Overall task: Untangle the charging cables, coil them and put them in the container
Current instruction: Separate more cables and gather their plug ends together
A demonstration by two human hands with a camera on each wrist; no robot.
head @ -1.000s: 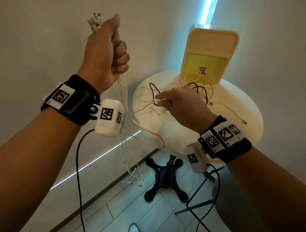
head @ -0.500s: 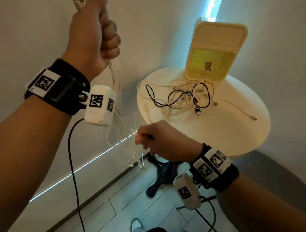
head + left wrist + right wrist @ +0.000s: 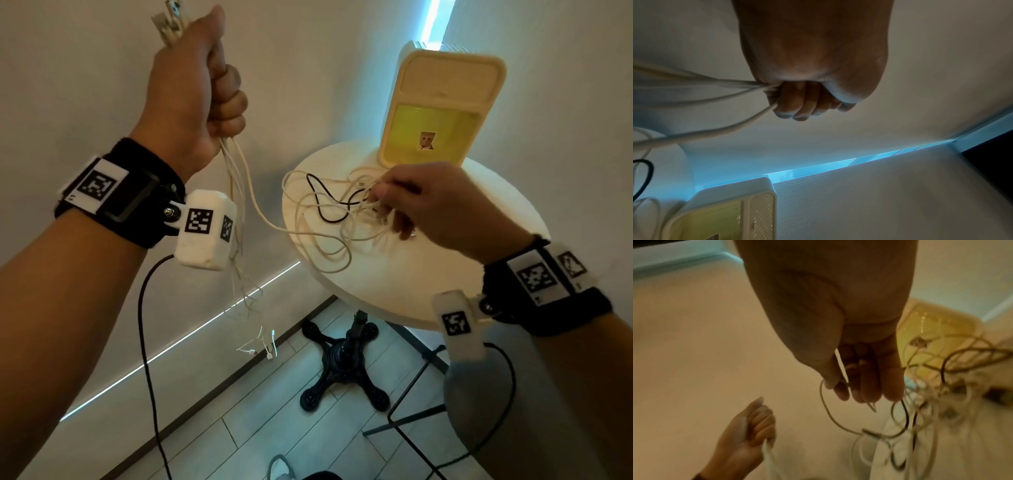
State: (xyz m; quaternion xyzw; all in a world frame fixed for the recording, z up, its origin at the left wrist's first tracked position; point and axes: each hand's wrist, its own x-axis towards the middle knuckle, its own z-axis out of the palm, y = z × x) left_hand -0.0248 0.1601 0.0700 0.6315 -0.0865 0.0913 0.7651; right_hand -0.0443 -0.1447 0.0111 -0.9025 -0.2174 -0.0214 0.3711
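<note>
Fingers [image 3: 230, 102] of the left hand [image 3: 191, 99] are curled into a tight fist around a bundle of white cables [image 3: 236, 192], held high beside the wall. Plug ends stick out above the thumb, and the strands drop out below the little finger, past the wrist camera, to dangle above the floor. One strand [image 3: 260, 212] from the fist runs across onto the round white table [image 3: 394, 284] and joins the tangle [image 3: 329, 219] lying there, white loops with a black cable [image 3: 320, 202] threaded through.

Over that tangle the right hand [image 3: 435, 205] reaches down with its fingers bent. In the right wrist view, thumb and forefinger [image 3: 840, 391] appear to pinch a thin white strand [image 3: 825, 405], which loops away below the fingertips toward the heap; motion blur makes the exact grip hard to confirm.

Behind the tangle, the cream and yellow container [image 3: 442, 109] stands upright at the table's far edge, against the wall.
</note>
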